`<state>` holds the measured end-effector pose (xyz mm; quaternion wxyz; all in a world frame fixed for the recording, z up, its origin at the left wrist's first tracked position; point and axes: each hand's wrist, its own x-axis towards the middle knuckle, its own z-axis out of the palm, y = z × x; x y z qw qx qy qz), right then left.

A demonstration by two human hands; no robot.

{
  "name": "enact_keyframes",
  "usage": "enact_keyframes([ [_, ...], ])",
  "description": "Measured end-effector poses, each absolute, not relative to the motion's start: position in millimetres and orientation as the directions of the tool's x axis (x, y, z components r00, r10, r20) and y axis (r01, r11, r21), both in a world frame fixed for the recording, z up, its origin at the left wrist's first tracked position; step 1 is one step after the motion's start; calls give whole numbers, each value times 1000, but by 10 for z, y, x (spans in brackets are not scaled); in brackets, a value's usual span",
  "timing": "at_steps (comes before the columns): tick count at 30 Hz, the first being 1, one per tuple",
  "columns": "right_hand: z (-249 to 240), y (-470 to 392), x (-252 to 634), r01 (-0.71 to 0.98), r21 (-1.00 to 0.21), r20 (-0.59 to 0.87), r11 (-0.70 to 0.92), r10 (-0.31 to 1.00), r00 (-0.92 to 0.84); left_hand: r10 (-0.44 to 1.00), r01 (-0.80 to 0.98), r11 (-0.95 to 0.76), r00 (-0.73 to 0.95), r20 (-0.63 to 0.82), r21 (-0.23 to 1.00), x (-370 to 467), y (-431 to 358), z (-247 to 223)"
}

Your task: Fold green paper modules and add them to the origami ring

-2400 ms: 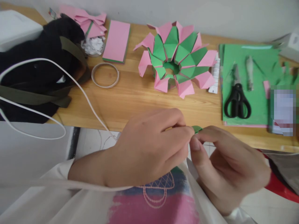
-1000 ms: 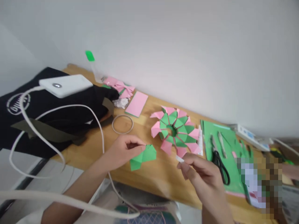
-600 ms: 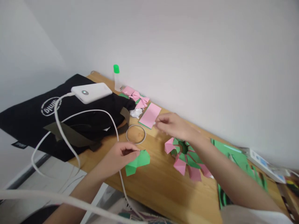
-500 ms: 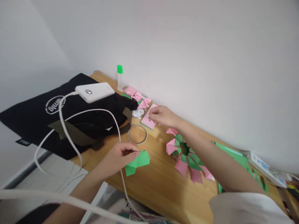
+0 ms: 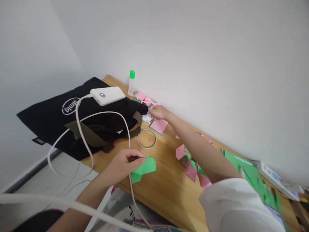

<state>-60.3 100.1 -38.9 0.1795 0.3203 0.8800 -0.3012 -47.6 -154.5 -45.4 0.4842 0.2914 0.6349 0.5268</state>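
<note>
My left hand [image 5: 129, 162] pinches a folded green paper piece [image 5: 147, 166] between thumb and fingers above the wooden table's near edge. At the back, my right hand [image 5: 158, 112] has its fingers curled together beside the pink folded paper pieces [image 5: 141, 95]. Whatever lies between those fingertips is hidden. Just under that hand is a stack of square pink paper [image 5: 159, 125] with a green edge. A crumpled white paper [image 5: 146, 118] lies by its fingertips. My right forearm partly covers a ring of pink and green folded pieces [image 5: 190, 172].
A black bag [image 5: 55, 119] carries a white power bank [image 5: 109, 96] with a looping white cable [image 5: 129, 129]. A glue stick with a green cap [image 5: 131, 83] stands by the wall. A roll-like ring [image 5: 146, 139] and green paper sheets [image 5: 251, 174] lie on the table [image 5: 166, 180].
My right hand has moved off the pink paper stack, further back towards the pink folded pieces. My left hand still holds the green piece. The view has shifted slightly.
</note>
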Motion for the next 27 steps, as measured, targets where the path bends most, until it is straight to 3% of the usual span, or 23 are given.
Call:
enact_keyframes([
  [7,-311,953,-565,665,-473,-401,578,531,-746,896,-124,264,-336,-290,957,-412,-1556,-438],
  [12,-20,818,-397,602,-601,-261,526,583,-769,897,-122,242,-351,-270,963,-378,-1582,-391],
  [19,483,156,898,387,-833,-158,395,501,-851,924,-66,168,-337,-180,984,-208,-1559,-194],
  [22,384,-240,1575,312,-894,-103,320,533,-840,955,-12,146,-259,-144,989,-53,-1516,-129],
  [27,-80,-799,2166,235,-960,-58,151,714,-698,994,166,67,-98,-51,984,281,-1423,-55],
])
